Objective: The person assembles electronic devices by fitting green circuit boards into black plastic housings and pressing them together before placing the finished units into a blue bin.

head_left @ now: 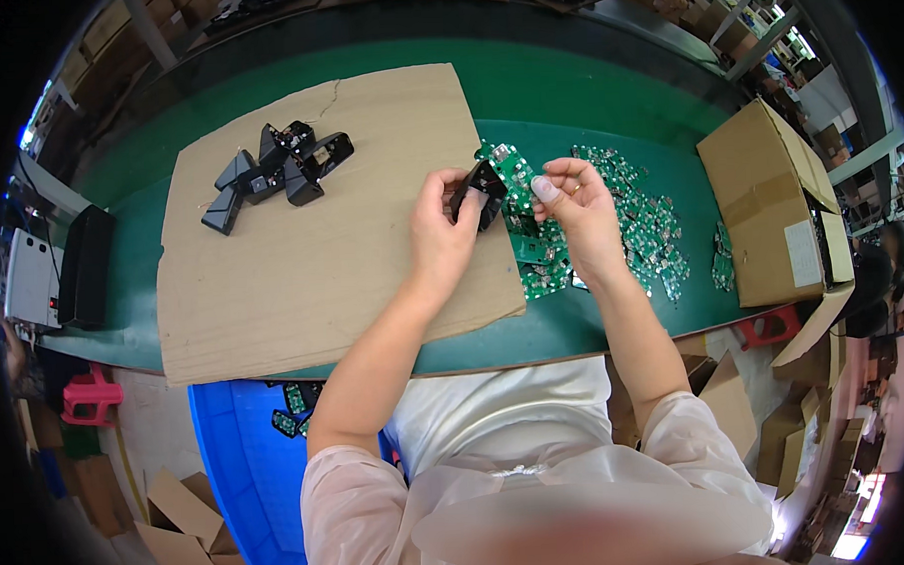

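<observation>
My left hand (444, 226) grips a black plastic casing (480, 194) over the right edge of the cardboard sheet, its thumb pressed on the open side. Beside the casing, a green circuit board (512, 169) reaches toward my right hand (582, 210). The thumb and fingers of that hand are pinched together at the board's right edge. Whether the board is still joined to the casing is hard to make out. Below and behind my right hand lies a spread pile of small green circuit boards (653, 228). Several black casings (302, 178) are heaped on the far left of the sheet.
The cardboard sheet (273, 299) covers much of the green table (455, 357). An open cardboard box (768, 212) stands at the right end, a black-and-white device (36, 282) at the left. Below the front edge sits a blue bin (230, 470) with some boards inside.
</observation>
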Demonstrator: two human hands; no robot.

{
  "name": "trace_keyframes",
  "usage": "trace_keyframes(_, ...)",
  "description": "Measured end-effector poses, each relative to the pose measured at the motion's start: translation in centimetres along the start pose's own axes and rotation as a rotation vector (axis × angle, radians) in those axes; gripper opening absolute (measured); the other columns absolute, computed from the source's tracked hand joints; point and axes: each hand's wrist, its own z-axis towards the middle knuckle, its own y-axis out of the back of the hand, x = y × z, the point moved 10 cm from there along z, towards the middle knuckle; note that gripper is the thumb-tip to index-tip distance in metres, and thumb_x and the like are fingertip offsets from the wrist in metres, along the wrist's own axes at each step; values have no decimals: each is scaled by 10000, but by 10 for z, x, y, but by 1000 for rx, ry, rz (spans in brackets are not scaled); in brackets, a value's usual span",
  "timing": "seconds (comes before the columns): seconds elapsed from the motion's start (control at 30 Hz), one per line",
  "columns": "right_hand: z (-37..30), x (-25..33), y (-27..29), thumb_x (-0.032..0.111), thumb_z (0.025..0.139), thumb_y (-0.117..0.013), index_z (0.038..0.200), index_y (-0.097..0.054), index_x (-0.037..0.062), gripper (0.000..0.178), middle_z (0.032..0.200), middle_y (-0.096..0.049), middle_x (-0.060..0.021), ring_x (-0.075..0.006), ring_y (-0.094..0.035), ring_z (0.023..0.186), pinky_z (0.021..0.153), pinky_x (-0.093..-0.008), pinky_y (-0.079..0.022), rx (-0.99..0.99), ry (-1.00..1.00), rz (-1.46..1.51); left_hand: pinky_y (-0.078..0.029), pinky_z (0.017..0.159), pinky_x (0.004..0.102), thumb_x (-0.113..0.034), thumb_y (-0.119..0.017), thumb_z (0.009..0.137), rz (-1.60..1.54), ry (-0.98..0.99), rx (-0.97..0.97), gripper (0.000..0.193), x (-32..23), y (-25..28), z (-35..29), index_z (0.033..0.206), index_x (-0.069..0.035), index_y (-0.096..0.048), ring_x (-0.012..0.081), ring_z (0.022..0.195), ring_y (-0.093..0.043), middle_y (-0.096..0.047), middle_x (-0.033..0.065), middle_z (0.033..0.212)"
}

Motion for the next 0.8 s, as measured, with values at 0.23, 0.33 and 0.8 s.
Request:
trace_keyframes(0.23, -6, -11, -6, 45, 816, -624, 999, -460, 16, 247, 845, -530, -32, -86, -532, 711, 618, -209, -461, 31, 38, -40, -483, 536, 231, -128, -594, 852, -352, 285, 109, 210, 12, -18, -5, 1008, -15, -511, 103, 684, -582, -604, 72, 827)
trace_keyframes(0.33, -8, -16, -7, 38, 806, -626, 1041, -476, 25, 279, 844, -528, -37, -86, -524, 720, 616, -204, -451, 40, 37, -121, -459, 488, 219, -147, -600, 853, -279, 289, 113, 229, 12, -17, -7, 1020, -19, -509, 86, 648, -564, -600, 60, 802)
trace_keyframes(0.8, -29, 59, -58, 63, 703, -634, 723, -568, 59, 70, 734, -521, -29, -218, -498, 679, 552, -325, -422, 129, 867, -1222, -428, 507, 230, -25, -634, 763, 233, -490, 24, 204, -64, -6, -11, 952, -101, -616, 103, 602, -519, -521, 49, 1010)
